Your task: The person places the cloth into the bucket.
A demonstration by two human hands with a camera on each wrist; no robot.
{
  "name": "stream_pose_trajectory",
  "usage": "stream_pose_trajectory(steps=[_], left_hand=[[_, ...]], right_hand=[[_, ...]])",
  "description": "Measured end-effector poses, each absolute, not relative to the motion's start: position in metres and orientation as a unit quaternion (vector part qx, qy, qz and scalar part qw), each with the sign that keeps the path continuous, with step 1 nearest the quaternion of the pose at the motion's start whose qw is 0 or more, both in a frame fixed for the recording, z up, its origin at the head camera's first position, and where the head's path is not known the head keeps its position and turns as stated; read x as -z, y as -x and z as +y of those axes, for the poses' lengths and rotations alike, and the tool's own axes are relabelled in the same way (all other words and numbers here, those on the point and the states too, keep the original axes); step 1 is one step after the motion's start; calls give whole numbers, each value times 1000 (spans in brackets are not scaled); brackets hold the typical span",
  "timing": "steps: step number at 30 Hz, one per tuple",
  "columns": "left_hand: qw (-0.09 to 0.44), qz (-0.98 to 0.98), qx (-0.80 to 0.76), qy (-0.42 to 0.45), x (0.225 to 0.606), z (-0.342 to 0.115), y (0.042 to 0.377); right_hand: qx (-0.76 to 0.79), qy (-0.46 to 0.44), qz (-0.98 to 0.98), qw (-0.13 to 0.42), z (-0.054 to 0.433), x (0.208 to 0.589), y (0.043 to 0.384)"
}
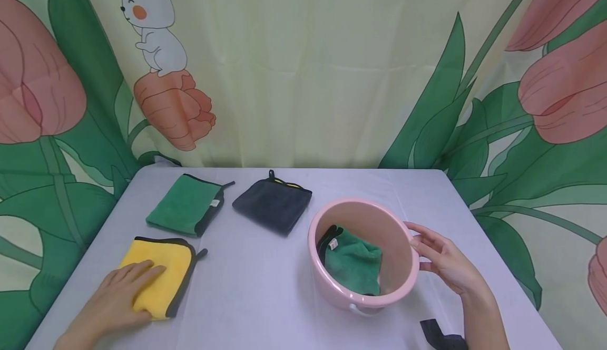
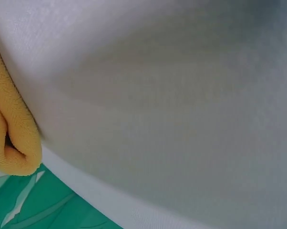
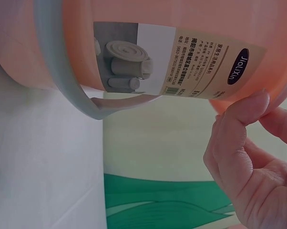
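My left hand (image 1: 116, 300) lies over a folded yellow towel (image 1: 163, 271) with dark edging and a dark loop, its fingers stretched across the top. In the left wrist view, a rounded fold of that yellow towel (image 2: 15, 114) shows at the left side; the hand is mostly out of that view. My right hand (image 1: 446, 258) pinches the right rim of a pink bucket (image 1: 332, 294), thumb and fingers at its edge. The right wrist view shows this hand (image 3: 248, 157) below the bucket's printed label (image 3: 181, 67). Inside the bucket lies a green towel (image 1: 353, 260) with a white tag.
A folded green towel (image 1: 182, 205) lies at the back left of the white table (image 1: 246, 292). Beside it is a dark grey towel (image 1: 272, 205). A black strap (image 1: 441, 337) is near my right wrist. Behind the table hangs a printed curtain (image 1: 303, 76).
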State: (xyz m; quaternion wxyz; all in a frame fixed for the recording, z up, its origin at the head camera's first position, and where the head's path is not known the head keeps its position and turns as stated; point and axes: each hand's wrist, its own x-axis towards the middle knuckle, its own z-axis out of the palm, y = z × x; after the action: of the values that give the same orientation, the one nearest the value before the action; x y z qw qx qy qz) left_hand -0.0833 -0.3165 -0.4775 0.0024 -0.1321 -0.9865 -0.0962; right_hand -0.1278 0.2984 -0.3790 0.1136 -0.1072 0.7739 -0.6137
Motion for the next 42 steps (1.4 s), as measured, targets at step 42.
stream_pose_trajectory(steps=[42], left_hand=[[42,-976,-15,211,487,-304,97]], right_hand=[[618,113,769,117,299,379,127]])
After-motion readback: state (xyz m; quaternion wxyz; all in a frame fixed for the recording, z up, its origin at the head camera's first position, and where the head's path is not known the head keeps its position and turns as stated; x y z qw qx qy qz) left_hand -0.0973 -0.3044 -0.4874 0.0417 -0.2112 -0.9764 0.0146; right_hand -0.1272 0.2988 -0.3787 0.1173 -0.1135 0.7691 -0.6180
